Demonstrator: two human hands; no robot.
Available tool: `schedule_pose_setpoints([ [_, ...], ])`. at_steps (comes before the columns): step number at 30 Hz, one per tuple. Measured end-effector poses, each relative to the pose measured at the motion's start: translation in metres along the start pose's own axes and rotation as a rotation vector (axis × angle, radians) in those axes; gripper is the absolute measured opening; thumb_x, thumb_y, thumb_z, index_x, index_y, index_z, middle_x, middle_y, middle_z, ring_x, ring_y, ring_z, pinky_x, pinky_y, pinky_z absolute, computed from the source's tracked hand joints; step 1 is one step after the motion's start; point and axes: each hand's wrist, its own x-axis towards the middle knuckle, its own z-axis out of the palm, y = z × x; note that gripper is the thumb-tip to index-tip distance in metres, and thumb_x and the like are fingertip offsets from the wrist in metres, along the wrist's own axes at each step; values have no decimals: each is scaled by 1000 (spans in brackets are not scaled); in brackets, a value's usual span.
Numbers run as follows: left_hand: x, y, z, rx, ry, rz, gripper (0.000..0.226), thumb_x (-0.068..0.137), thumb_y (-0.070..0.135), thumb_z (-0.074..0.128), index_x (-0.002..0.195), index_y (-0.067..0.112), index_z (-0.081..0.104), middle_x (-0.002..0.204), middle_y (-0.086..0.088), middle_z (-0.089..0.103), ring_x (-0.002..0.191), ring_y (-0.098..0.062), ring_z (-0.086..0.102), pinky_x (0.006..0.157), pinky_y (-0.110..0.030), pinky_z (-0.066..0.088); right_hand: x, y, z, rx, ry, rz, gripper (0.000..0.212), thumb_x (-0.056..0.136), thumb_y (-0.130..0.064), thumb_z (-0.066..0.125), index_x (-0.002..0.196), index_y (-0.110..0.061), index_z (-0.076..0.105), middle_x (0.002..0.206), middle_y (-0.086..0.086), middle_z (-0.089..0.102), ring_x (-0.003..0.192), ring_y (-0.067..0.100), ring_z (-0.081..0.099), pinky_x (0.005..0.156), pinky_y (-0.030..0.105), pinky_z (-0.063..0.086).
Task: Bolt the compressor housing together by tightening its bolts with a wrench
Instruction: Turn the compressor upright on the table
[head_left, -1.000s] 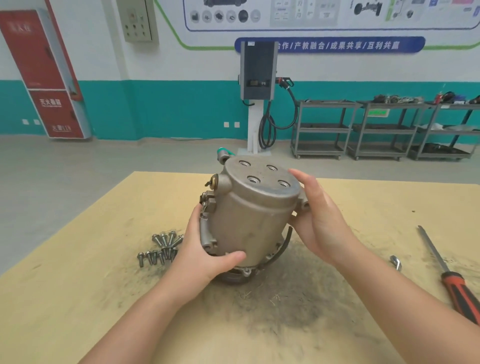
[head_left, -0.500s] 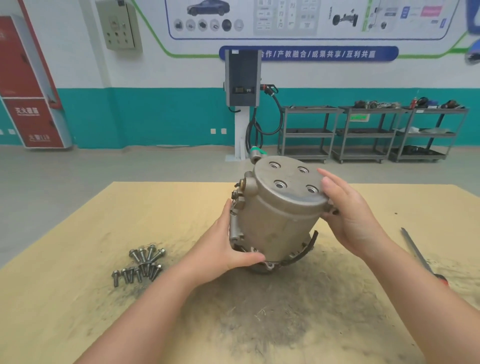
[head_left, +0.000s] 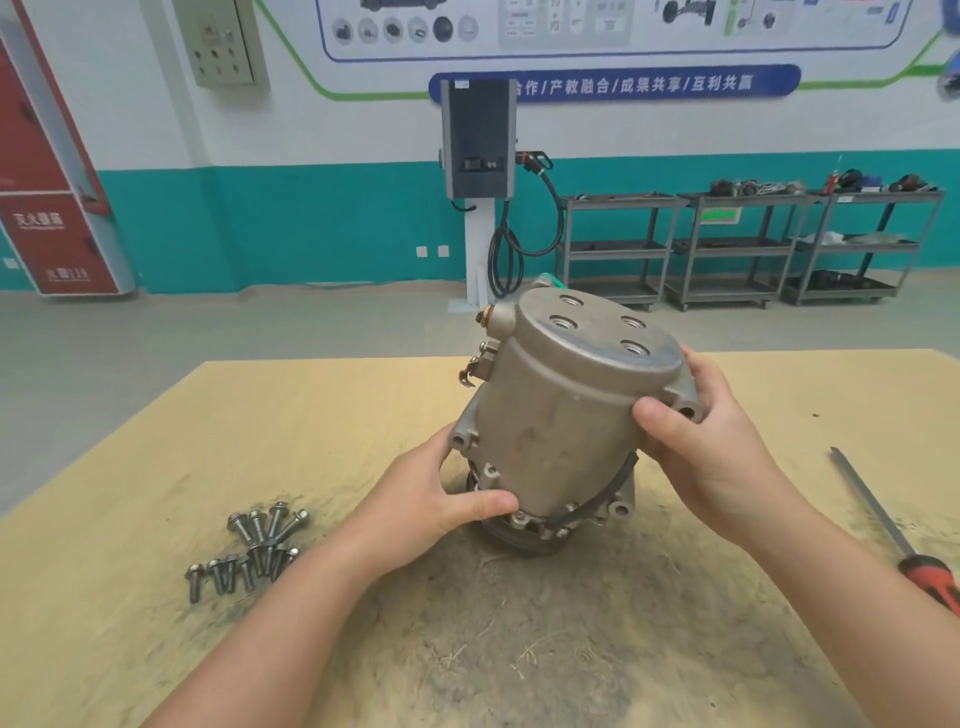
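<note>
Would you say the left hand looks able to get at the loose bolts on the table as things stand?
Probably yes, once freed. The bolts lie in the open on the table, just left of the left hand, nothing between them. But that hand now grips the compressor housing.

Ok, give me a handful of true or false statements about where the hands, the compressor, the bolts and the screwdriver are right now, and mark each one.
1. Both hands grip the compressor housing. True: the left hand holds it low on its side, the right hand near its top rim.
2. The housing stands perfectly upright. False: it is tilted, its top leaning toward the right hand.
3. The loose bolts lie on the table to the left of the housing. True.
4. The right hand holds the screwdriver. False: the screwdriver lies on the table, off to the right, untouched.
5. A bolt sits in each hole of the top face. False: the four holes show empty.
</note>
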Motion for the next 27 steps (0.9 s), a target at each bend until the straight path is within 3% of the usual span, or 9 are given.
schedule_pose_setpoints([
  [3, 1, -5, 2, -41, 44, 12, 67, 66, 54, 83, 126, 47, 55, 126, 40, 58, 123, 18, 48, 92, 0, 35, 2, 0, 1, -1, 17, 22, 116, 32, -59, 94, 129, -23, 41, 113, -8, 71, 107, 13, 67, 78, 26, 56],
  [7, 2, -6, 5, -49, 80, 14, 64, 59, 58, 77, 120, 48, 58, 119, 49, 54, 119, 26, 44, 86, 7, 30, 2, -2, 4, 34, 38, 44, 117, 31, -55, 95, 129, -24, 40, 111, -8, 72, 105, 12, 68, 76, 24, 55],
  [11, -2, -3, 8, -43, 108, 11, 61, 58, 60, 75, 115, 50, 58, 116, 53, 52, 117, 29, 42, 84, 8, 30, 0, -1, 4, 16, 64, 46, 109, 36, -56, 94, 127, -27, 41, 118, -8, 69, 111, 13, 65, 86, 33, 55],
  [15, -5, 3, 8, -69, 89, 1, 62, 62, 57, 74, 120, 50, 55, 122, 49, 53, 124, 23, 42, 92, 4, 30, -1, -3, 5, 5, 89, 55, 96, 50, -44, 89, 131, -24, 41, 126, -5, 65, 114, 15, 64, 95, 42, 52],
  [18, -8, 7, 6, -19, 79, -11, 62, 64, 65, 76, 120, 53, 55, 121, 50, 52, 122, 26, 41, 89, 3, 31, -2, -5, 6, 29, 100, 55, 94, 55, -35, 86, 135, -18, 39, 126, -3, 64, 113, 16, 64, 90, 38, 54],
  [21, -14, 9, 4, -17, 7, -53, 73, 57, 69, 81, 124, 51, 56, 125, 46, 53, 122, 23, 43, 99, -11, 33, -4, -8, 12, 106, 113, 48, 82, 65, -22, 78, 137, -11, 40, 123, 1, 67, 112, 19, 65, 88, 37, 56],
  [23, -18, 11, 9, -32, -4, -68, 78, 52, 68, 82, 124, 48, 58, 126, 41, 56, 124, 17, 48, 105, -20, 35, -5, -13, 17, 171, 131, 40, 78, 70, -20, 72, 139, -2, 39, 128, 12, 63, 115, 25, 63, 95, 44, 53],
  [27, -23, 17, 25, -80, 17, -81, 83, 47, 68, 84, 122, 48, 54, 126, 40, 57, 122, 19, 47, 106, -21, 37, -11, -21, 19, 233, 172, 6, 69, 76, -22, 65, 136, 5, 43, 131, 23, 58, 121, 37, 57, 103, 58, 44],
])
